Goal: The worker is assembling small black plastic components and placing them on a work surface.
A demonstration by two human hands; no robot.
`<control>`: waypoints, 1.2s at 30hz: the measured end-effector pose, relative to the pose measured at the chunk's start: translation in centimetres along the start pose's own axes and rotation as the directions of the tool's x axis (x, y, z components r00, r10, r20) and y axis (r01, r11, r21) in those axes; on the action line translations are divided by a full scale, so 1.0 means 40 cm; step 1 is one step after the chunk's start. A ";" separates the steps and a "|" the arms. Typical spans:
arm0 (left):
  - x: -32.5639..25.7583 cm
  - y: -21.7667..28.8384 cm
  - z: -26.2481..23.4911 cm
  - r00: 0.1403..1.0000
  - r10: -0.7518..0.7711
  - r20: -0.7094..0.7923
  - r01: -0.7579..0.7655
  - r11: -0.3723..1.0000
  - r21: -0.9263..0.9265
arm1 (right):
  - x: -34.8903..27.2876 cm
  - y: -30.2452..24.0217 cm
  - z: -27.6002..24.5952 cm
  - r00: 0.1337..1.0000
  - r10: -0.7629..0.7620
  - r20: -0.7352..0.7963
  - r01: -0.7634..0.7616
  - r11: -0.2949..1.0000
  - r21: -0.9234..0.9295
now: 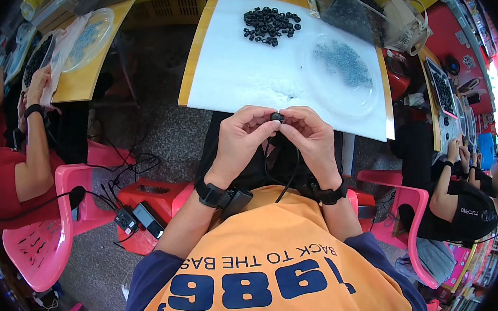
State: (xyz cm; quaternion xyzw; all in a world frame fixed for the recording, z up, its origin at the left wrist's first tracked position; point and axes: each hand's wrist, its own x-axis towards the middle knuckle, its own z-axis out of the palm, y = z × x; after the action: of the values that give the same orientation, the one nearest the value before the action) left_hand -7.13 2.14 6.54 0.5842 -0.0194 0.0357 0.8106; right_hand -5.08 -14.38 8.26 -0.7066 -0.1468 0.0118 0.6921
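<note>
Both hands, left hand (pixel 241 137) and right hand (pixel 311 135), pinch one small black ring (pixel 277 117) at the worktop's (pixel 242 73) near edge; black ring pile (pixel 270 25) near the far edge.

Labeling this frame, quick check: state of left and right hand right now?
Left hand: closed, fingertips pinching the small black ring.
Right hand: closed, fingertips pinching the same ring from the other side.
</note>
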 end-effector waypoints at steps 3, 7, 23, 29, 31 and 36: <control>0.003 -0.012 -0.012 0.990 -0.140 0.028 0.142 0.982 -0.125 | -0.002 0.010 0.001 0.995 -0.103 -0.012 0.099 0.976 -0.195; 0.006 -0.016 -0.017 0.983 -0.164 0.084 0.177 0.965 -0.192 | -0.006 0.008 0.007 0.990 -0.131 -0.045 0.113 0.952 -0.285; 0.007 -0.006 -0.025 0.974 -0.197 0.111 0.213 0.964 -0.157 | -0.013 -0.052 0.001 0.990 0.138 0.028 -0.139 0.989 0.045; 0.005 0.003 -0.016 0.976 -0.208 0.062 0.215 0.966 -0.143 | -0.017 -0.032 0.012 0.994 -0.099 -0.046 0.079 0.943 -0.323; 0.007 0.002 -0.026 0.981 -0.179 0.080 0.186 0.977 -0.100 | -0.014 -0.031 0.012 0.995 -0.091 -0.043 0.072 0.944 -0.323; 0.008 -0.006 -0.022 0.984 -0.170 0.061 0.175 0.980 -0.091 | -0.015 -0.041 0.016 0.995 -0.092 -0.043 0.069 0.923 -0.380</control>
State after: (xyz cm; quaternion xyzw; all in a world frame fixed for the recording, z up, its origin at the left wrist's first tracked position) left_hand -6.79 2.90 6.08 0.5449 0.0081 -0.0510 0.8369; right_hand -6.10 -13.90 9.75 -0.8200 -0.1543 -0.0666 0.5472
